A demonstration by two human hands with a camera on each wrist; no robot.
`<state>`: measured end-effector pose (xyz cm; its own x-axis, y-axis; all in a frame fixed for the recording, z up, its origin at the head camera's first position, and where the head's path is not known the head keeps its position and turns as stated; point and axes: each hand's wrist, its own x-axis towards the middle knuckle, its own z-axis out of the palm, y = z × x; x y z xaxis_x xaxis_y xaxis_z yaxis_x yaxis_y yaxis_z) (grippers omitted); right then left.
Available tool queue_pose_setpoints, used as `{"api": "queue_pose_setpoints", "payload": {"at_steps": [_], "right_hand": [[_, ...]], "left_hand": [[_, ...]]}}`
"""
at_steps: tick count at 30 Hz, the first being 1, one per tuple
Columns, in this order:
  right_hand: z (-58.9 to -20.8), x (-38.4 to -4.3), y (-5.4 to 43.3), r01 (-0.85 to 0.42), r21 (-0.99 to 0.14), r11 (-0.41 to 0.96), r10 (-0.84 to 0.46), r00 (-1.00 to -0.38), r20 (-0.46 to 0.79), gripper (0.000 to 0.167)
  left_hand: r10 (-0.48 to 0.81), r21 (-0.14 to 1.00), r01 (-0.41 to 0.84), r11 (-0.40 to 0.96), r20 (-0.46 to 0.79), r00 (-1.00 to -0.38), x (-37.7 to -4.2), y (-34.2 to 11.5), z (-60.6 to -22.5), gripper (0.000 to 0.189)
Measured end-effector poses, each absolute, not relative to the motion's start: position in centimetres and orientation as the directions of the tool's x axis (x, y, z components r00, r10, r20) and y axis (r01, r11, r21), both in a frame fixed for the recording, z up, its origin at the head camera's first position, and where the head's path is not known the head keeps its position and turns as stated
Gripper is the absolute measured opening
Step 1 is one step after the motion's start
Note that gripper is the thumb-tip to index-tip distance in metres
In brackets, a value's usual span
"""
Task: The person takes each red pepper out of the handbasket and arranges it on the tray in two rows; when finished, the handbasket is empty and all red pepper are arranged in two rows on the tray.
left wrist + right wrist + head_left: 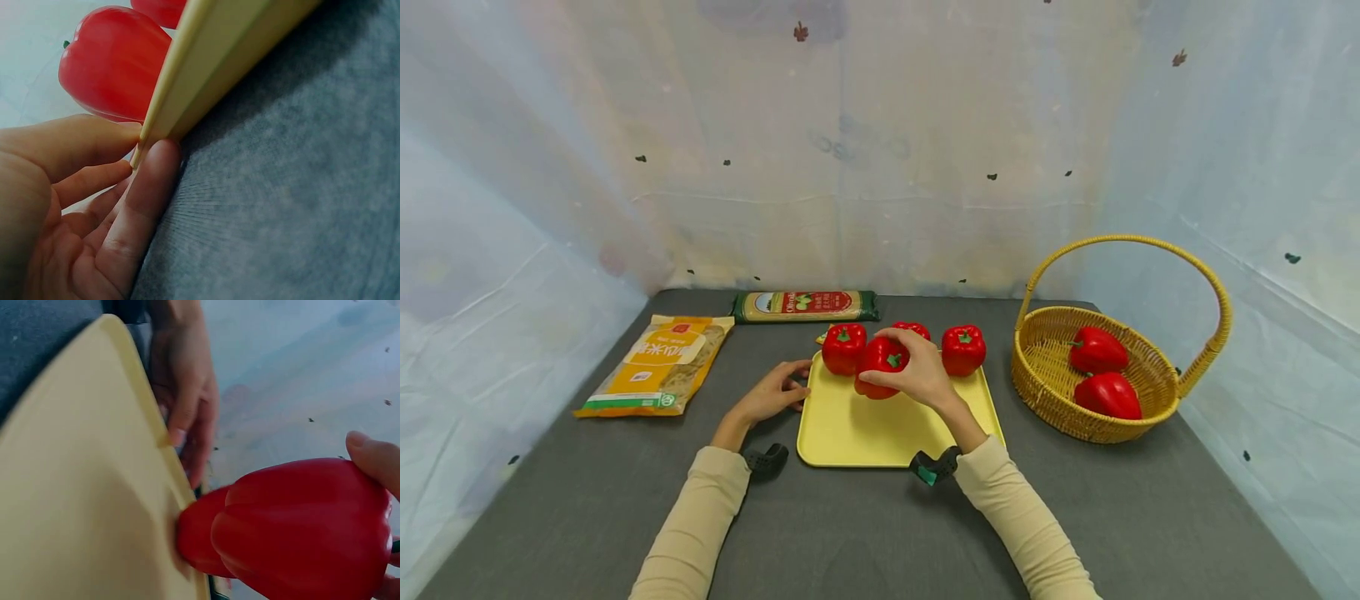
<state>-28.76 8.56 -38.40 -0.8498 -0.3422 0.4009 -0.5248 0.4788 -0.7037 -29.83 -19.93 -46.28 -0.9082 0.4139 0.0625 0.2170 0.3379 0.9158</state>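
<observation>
My right hand (919,372) grips a red bell pepper (877,360) by its sides, over the yellow tray (865,433). In the right wrist view the held pepper (306,525) fills the lower right, overlapping another pepper (203,534) on the tray. My left hand (772,392) pinches the tray's left rim; the left wrist view shows the rim (164,106) between thumb and fingers. Along the tray's far side stand a left pepper (842,348), a right pepper (963,350) and a middle pepper (912,328), partly hidden behind my right hand.
To the right stands a yellow wicker basket (1037,379) with a tall arched handle and two red peppers (1107,395) inside. An orange and clear food bag (658,367) lies at the left. A long green-ended packet (806,306) lies near the back edge of the grey table (850,533).
</observation>
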Motion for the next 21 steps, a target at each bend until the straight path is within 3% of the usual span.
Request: {"api": "queue_pose_setpoints", "payload": {"at_steps": [9,21], "right_hand": [[-40.1,-28.7,7.0,-0.543,-0.634,0.55,-0.415,-0.837,0.357,0.069],[-40.6,-28.5,6.9,-0.544,-0.619,0.566,-0.457,-0.832,0.314,0.067]], "left_hand": [[0.393,0.913,0.196,0.357,0.043,-0.918,-29.9,-19.9,-46.7,0.055],[0.392,0.913,0.201,0.356,0.049,-0.919,-30.0,-20.0,-46.5,0.056]]}}
